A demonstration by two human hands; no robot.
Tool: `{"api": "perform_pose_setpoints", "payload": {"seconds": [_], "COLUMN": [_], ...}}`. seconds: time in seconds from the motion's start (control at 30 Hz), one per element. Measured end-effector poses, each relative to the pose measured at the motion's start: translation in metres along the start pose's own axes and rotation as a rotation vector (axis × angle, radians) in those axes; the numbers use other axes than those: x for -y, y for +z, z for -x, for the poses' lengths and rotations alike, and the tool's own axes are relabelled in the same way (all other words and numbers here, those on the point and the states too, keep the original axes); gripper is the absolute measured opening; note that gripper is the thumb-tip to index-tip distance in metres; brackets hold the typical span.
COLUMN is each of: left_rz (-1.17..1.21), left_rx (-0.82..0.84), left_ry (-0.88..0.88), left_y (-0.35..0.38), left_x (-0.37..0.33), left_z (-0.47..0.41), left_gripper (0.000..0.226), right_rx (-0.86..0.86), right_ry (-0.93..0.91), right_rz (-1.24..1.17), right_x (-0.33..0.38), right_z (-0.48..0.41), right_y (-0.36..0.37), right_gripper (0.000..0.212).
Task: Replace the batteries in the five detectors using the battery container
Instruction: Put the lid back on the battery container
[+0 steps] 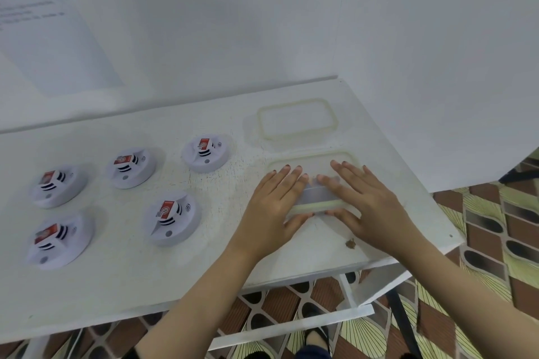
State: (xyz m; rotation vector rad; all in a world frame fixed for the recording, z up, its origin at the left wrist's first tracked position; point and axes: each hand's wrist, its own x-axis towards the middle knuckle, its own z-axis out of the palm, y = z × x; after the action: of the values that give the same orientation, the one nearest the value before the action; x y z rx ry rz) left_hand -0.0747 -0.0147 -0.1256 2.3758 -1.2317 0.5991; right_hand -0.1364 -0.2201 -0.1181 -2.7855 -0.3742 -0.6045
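Left hand [274, 210] and right hand [370, 207] flat on my container [318, 199].
Fingers straight, pressing it to the table [145, 285].

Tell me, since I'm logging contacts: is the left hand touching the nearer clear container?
Touching: head view shows the left hand lying flat, fingers straight, on the nearer clear container.

1. The printed sheet [43, 23] on the far-left wall is blurred, unreadable and cut by the left edge.
2. The left hand [274, 204] and right hand [370, 204] cover much of the battery container [316, 198]; its contents cannot be told.
3. The detector labels [165, 208] are too small to read.
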Motion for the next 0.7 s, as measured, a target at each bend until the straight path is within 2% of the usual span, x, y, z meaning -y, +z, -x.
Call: {"api": "perform_pose_setpoints", "payload": {"seconds": [0.23,0.3,0.37,0.43,0.5,0.53,0.6,0.7], "left_rz": [0.265,0.256,0.216,0.187,0.237,0.305,0.413,0.409], "left_rx": [0.236,0.292,0.279,0.199,0.094,0.058,0.054,0.122], "left_ry": [-0.142,-0.142,-0.159,-0.188,-0.246,-0.282,-0.288,-0.234], "left_y": [-0.024,-0.035,-0.042,-0.045,-0.046,-0.045,-0.043,-0.036], "left_x": [0.01,0.02,0.024,0.024,0.021,0.017,0.003,-0.012], "left_z": [-0.004,-0.005,-0.003,0.002,0.01,0.015,0.022,0.03], "left_gripper": [0.062,0.068,0.072,0.074,0.07,0.061,0.047,0.075], "right_rx": [0.078,0.117,0.206,0.268,0.242,0.202,0.112,0.049], "right_ry": [0.012,0.0,-0.029,-0.055,-0.045,-0.038,-0.011,0.069], "right_rz": [-0.135,-0.194,-0.248,-0.236,-0.155,-0.1,-0.001,0.097], "right_x": [0.0,0.002,0.004,0.007,0.014,0.018,0.03,0.05], "right_z": [0.003,0.006,0.012,0.018,0.021,0.022,0.022,0.028], "right_y": [-0.024,-0.029,-0.031,-0.031,-0.029,-0.027,-0.021,-0.013], "right_gripper": [0.052,0.05,0.056,0.061,0.061,0.06,0.059,0.061]}}
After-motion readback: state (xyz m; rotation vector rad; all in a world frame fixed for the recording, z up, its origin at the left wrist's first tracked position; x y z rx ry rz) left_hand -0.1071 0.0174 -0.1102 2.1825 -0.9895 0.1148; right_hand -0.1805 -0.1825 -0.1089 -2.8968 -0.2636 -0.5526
